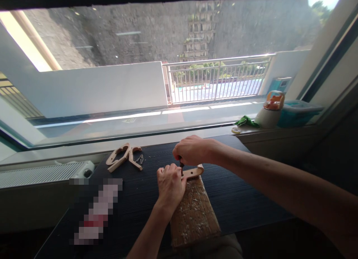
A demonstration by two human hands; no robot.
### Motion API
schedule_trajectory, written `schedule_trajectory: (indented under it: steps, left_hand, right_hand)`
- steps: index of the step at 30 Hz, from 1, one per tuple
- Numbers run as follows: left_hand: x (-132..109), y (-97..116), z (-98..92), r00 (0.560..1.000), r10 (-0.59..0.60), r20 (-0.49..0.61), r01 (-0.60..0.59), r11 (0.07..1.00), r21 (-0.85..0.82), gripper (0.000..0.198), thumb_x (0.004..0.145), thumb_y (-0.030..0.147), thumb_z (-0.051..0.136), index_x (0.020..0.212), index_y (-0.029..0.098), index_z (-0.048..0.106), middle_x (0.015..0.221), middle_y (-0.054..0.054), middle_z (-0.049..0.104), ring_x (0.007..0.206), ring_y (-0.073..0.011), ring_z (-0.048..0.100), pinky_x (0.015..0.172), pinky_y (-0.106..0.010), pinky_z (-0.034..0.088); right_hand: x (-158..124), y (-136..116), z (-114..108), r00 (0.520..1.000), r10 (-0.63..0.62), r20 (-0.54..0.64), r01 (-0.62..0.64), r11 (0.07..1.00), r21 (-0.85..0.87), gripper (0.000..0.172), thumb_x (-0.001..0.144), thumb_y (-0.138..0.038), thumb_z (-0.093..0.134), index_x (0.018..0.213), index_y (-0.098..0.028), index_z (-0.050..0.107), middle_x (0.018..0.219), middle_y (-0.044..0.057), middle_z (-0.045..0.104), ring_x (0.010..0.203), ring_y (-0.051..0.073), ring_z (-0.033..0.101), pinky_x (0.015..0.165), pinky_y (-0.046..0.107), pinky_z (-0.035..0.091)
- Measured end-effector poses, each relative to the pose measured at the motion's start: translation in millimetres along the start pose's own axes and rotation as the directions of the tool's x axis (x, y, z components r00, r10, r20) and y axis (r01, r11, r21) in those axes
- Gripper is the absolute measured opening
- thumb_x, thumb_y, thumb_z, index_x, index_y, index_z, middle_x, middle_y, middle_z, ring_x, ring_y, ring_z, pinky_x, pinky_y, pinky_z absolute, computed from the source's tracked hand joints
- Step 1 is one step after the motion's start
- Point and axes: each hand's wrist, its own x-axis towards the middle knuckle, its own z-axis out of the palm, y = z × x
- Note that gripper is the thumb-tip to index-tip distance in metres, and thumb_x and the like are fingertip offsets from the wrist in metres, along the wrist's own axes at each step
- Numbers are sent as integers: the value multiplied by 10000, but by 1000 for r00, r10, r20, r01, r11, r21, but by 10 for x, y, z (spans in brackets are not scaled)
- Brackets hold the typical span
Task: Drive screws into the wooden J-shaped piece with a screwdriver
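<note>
A pale wooden bracket [195, 172] with a curled end and a dark hole lies across the far end of a worn wooden board [194, 210]. My left hand [170, 182] is closed over the bracket's left part, pressing it on the board. Above it, my right hand [192, 149] grips a dark screwdriver [181, 164], held upright with its tip down at the bracket beside my left fingers. The handle is mostly hidden in my fist, and the exact contact of the tip is hard to see.
On the dark table [137, 214] lie more curved wooden brackets [120, 158] and several screws [141, 159]. A blurred pinkish strip [100, 206] is at the left. The windowsill bears a green cloth [246, 121], a spray bottle [270, 113] and a teal box [299, 113]. A radiator [47, 173] stands left.
</note>
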Motion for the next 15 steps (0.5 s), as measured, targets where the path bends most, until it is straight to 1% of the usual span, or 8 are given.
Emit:
schedule_trajectory:
  steps: [3,6,9,13,15]
  left_hand:
    - [5,-2,2,1000,-4,12,4,1000,-5,128,779,305,582,838,199,624,879,-34,601,882,-211,516,816,-370,301]
    - [11,0,-5,1000,-5,24,6,1000,-8,134,781,312,581,837,198,623,888,-36,599,887,-211,517,820,-370,304]
    - [11,4,-10,1000,-7,29,7,1000,-5,131,779,311,584,838,201,624,897,-37,598,893,-209,517,820,-365,304]
    - [3,1,-2,1000,-1,24,1,1000,2,129,779,305,581,840,200,626,885,-36,599,888,-213,516,815,-368,303]
    - [0,-4,8,1000,5,16,-5,1000,5,137,780,308,578,850,201,625,879,-36,598,886,-217,514,810,-371,301]
  right_hand:
    - [19,-2,52,1000,-2,5,2,1000,4,239,718,-157,544,906,-157,693,904,92,691,829,204,616,637,260,411]
    - [46,25,142,1000,13,-18,-13,1000,5,247,731,-178,540,930,-154,685,932,99,688,853,221,618,644,271,421]
    - [60,44,192,999,24,-31,-23,1000,4,233,736,-200,539,913,-151,682,922,105,689,852,230,622,648,282,430]
    - [62,17,140,1000,27,-14,-27,1000,1,231,725,-200,542,899,-149,686,916,105,691,854,231,623,644,282,434]
    - [57,-3,86,1000,27,-1,-27,1000,-1,252,720,-203,547,924,-151,685,935,103,690,855,227,622,644,278,434]
